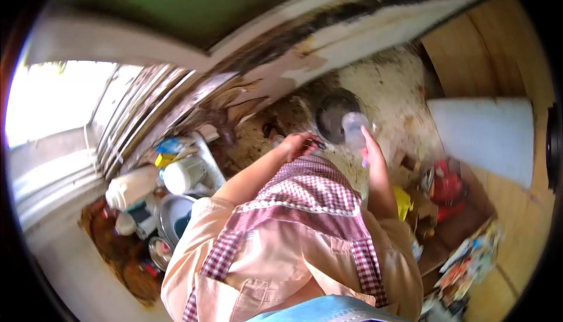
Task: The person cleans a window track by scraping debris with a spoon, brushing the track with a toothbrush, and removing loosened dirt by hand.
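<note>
My right hand (373,149) is wrapped round a clear plastic container (355,128), held upright in front of the apron (311,184). My left hand (298,146) is closed, with its fingers pinched on a small dark object (317,144). Both hands are over the front of my body, a short way apart. Beyond the container a round dark basin (337,114) rests on the dirty, stained floor (384,78).
On the left stand a white tub (183,175), a large plastic jug (134,188) and a metal bowl (170,212). A red bag (447,188) and a yellow item (402,202) lie at right, below a pale board (487,137). A stained wall (346,37) runs behind.
</note>
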Motion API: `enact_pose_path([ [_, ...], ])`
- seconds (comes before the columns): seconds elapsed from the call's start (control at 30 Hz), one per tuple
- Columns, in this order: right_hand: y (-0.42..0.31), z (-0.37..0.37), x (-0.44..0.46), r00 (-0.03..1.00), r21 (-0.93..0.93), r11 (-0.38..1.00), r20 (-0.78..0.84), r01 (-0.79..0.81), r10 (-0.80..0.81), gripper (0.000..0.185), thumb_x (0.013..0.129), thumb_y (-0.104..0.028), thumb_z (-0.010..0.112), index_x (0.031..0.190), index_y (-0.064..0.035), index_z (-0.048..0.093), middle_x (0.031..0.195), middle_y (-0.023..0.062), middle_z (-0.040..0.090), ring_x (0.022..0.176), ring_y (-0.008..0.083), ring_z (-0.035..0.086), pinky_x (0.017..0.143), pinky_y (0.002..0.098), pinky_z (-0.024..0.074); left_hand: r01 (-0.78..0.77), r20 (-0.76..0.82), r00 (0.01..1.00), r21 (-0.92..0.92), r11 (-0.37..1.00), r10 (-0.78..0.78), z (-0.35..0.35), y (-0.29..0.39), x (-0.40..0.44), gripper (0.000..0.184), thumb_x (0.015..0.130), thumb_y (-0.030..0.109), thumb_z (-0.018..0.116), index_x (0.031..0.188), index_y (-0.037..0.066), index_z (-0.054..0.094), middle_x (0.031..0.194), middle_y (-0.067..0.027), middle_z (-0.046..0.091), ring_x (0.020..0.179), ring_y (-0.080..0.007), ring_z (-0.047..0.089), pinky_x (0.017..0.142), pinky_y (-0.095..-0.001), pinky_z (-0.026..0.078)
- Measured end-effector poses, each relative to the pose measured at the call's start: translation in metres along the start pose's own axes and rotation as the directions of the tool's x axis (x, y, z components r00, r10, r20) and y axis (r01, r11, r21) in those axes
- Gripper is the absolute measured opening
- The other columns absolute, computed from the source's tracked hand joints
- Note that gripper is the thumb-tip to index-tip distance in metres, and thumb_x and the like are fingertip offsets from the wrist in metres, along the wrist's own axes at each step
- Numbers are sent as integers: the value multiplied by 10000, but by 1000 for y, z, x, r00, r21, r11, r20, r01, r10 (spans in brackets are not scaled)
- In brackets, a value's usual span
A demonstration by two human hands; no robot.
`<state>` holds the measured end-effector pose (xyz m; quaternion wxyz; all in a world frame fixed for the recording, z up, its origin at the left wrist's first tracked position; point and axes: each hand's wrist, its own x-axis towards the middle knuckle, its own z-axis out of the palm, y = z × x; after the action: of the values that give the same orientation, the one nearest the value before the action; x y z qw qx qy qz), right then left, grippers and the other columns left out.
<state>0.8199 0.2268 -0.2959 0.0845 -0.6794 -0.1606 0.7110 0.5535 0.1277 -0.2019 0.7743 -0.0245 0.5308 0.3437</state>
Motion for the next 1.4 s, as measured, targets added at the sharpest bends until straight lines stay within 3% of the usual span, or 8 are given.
enact_pose_path([
  [0.37, -2, 27, -41, 929, -101, 945, 241, 311, -280, 412, 815, -457, 600, 1042, -123, 518, 697, -22, 506, 389, 35, 278, 333, 189, 186, -269, -30, 956, 310, 912, 293, -5, 2, -6, 711, 747, 419, 702, 1263, 32, 403, 972, -126, 571, 718, -156, 586, 567, -257, 496],
  [0.43, -10, 43, -52, 835, -92, 902, 428, 422, -347, 480, 819, -351, 627, 1179, -73, 472, 921, 34, 571, 667, 99, 511, 555, 236, 421, -490, -7, 829, 474, 732, 560, 0, 7, -24, 876, 701, 406, 746, 1362, 72, 279, 1101, -159, 506, 767, -193, 593, 574, -261, 508],
  [0.63, -28, 144, -111, 576, -119, 773, 738, 623, -351, 711, 717, -349, 745, 1237, 19, 428, 1099, 74, 563, 1012, 180, 531, 901, 314, 400, -578, -16, 520, 729, 366, 854, -30, 10, -84, 562, 625, 321, 800, 1023, -13, 586, 1307, -255, 346, 1173, -365, 425, 945, -377, 405],
  [0.73, -35, 184, -123, 508, -170, 727, 816, 666, -275, 619, 801, -399, 654, 1225, -5, 435, 1034, 92, 589, 579, 45, 497, 473, 178, 379, -520, -145, 478, 748, 413, 866, -46, 22, -159, 433, 615, 294, 805, 831, -27, 611, 1312, -239, 351, 1176, -367, 418, 946, -364, 403],
  [0.87, -33, 240, -131, 581, -289, 686, 779, 667, -237, 386, 961, -372, 354, 1131, -47, 473, 892, 87, 607, 383, 22, 320, 342, 179, 228, -292, -127, -62, 951, 103, 990, -107, 61, -260, 373, 621, 278, 794, 770, -11, 611, 1287, -227, 388, 1206, -349, 387, 965, -404, 382],
  [1.0, -25, 277, -128, 482, -328, 453, 830, 829, -282, 243, 969, -259, 356, 1024, -52, 469, 715, 20, 533, 436, 36, 372, 395, 194, 317, -15, -304, -381, 946, 323, 873, -206, 132, -345, 354, 684, 304, 742, 849, 5, 650, 1335, -233, 363, 1223, -353, 388, 964, -421, 377],
  [1.13, -28, 322, -154, 497, -411, 337, 837, 847, -227, 144, 942, -154, 393, 1006, -48, 465, 686, 18, 518, 485, 61, 432, 444, 222, 372, 186, -257, -436, 912, 366, 863, -287, 204, -370, 414, 740, 369, 678, 922, 2, 625, 1234, -239, 469, 1030, -329, 545, 872, -394, 450],
  [1.4, -38, 392, -187, 463, -440, 146, 857, 886, -226, 151, 914, -110, 442, 998, -8, 515, 614, 16, 524, 518, 69, 470, 480, 229, 383, -112, -341, -58, 936, 334, 938, -333, 321, -294, 248, 707, 233, 706, 863, 47, 651, 1082, -222, 520, 889, -282, 577, 829, -386, 473],
])
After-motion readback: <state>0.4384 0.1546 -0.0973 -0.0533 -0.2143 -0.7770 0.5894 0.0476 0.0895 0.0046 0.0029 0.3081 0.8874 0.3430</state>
